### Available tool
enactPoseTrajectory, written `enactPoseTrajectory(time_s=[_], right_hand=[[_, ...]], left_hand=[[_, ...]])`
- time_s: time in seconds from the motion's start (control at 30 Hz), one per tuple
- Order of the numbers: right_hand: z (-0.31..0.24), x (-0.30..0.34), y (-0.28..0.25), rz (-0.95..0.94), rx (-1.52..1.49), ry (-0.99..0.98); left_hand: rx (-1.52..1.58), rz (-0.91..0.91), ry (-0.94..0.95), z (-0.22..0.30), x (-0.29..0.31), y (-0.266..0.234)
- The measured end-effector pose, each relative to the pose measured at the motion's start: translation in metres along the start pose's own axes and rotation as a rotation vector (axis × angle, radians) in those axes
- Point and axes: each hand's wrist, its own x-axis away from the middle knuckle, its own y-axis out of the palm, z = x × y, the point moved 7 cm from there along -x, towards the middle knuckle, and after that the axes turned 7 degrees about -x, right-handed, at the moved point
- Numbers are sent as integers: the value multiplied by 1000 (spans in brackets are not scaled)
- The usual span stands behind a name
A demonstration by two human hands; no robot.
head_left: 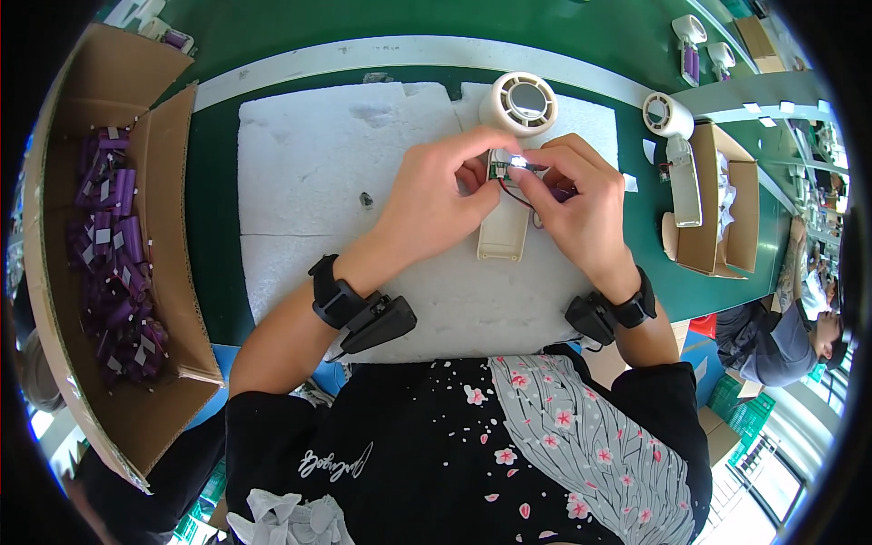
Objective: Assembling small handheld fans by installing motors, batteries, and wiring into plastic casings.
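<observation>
A handheld fan with a cream round head [498, 111] lies on the white foam sheet, its handle shell [502, 234] open and pointing toward me. Over the handle my left hand [436, 186] pinches the edge of a small green circuit board [499, 170]. My right hand [581, 195] has its thumb and forefinger closed at the board's other side, where a bright white light [519, 162] glows. Dark and red wires [514, 193] run from the board toward the right hand. A purple battery cell [563, 193] shows partly beneath the right fingers, which hide most of it.
On the left stands a cardboard box [204, 300] with several purple battery cells [125, 191]. Another opened fan [683, 182] lies right of the foam sheet [313, 173], beside a smaller carton [740, 218]. More fans [690, 32] sit far right. A person [772, 341] is at the right.
</observation>
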Motion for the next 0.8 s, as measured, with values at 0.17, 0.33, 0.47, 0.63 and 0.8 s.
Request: enactPoseTrajectory(time_s=[0.17, 0.33, 0.47, 0.63, 0.8], right_hand=[[9, -1, 1, -25, -41, 87], [14, -2, 5, -107, -134, 163], [17, 0, 9, -228, -195, 313], [8, 0, 3, -335, -210, 188], [7, -1, 0, -372, -214, 66]], left_hand=[[-54, 29, 135, 10, -1, -4], [-91, -68, 136, 11, -4, -4], [-111, -136, 118, 12, -5, -4], [-47, -150, 137, 11, -5, -7], [17, -166, 8, 3, -6, -5]])
